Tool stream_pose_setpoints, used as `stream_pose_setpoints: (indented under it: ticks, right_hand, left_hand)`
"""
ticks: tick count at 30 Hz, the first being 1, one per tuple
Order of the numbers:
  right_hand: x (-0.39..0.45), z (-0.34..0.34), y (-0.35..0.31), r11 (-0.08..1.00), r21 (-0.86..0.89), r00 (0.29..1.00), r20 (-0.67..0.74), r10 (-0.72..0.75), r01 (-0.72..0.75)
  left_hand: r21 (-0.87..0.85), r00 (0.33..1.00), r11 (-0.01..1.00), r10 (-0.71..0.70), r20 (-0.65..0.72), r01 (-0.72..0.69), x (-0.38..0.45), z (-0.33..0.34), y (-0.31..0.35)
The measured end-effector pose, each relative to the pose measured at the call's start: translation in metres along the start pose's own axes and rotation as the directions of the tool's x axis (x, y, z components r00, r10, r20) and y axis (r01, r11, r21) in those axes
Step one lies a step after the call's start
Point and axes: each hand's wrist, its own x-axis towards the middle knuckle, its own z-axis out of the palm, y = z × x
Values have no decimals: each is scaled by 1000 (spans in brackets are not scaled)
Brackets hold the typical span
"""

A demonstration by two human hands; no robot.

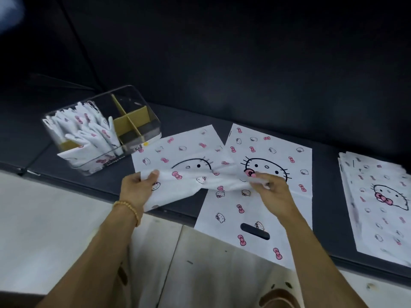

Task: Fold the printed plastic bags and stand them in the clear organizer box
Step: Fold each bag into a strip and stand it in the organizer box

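Two bare forearms are seen nearest the lens, the left one ringed by a beaded amber bracelet [129, 211]. One white printed plastic bag [191, 165], patterned with pink bows and cat faces, is held partly folded just above the dark table [244, 116]. Its left edge is pinched between thumb and fingers of the left hand [139, 187]; its bunched right end is gripped by the curled fingers of the right hand [270, 187]. A second flat bag [262, 210] with an oval handle slot is spread beneath, its near end overhanging the table edge. A stack of flat bags [378, 203] lies to the right, cut off by the frame; the count cannot be made out. At the left, a clear organizer box [102, 130] with tan cardboard dividers holds several folded bags [89, 132] standing upright, blurred.
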Motion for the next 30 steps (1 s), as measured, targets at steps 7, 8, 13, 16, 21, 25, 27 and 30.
stream_pose_setpoints:
  ticks: [7,8,13,16,21,25,27,30]
  right_hand:
    - [5,-1,-11,987,95,986,-97,138,-129]
    - [6,-1,-7,981,104,980,-100,175,-164]
    - [-2,-9,3,924,163,919,-141,369,-346]
    - [-10,-16,16,902,205,920,-24,392,-379]
    - [-4,-19,28,939,-77,942,-42,332,-335]
    - [16,-8,36,863,-262,902,-131,412,-432]
    - [23,-5,42,846,-246,880,-186,437,-473]
    - [22,-2,44,837,-223,863,-207,460,-500]
  left_hand:
    - [-95,980,991,-78,182,96,-10,2,-10]
    - [4,975,1000,-14,220,13,-12,0,-17]
    - [431,952,854,218,213,-292,-16,17,-33]
    - [505,952,808,262,155,-305,-9,36,-29]
    - [630,962,736,261,76,-250,8,46,-29]
    - [751,953,623,301,27,-218,14,50,-35]
    - [723,953,648,299,49,-240,15,50,-35]
    - [694,939,648,320,126,-314,10,46,-37]
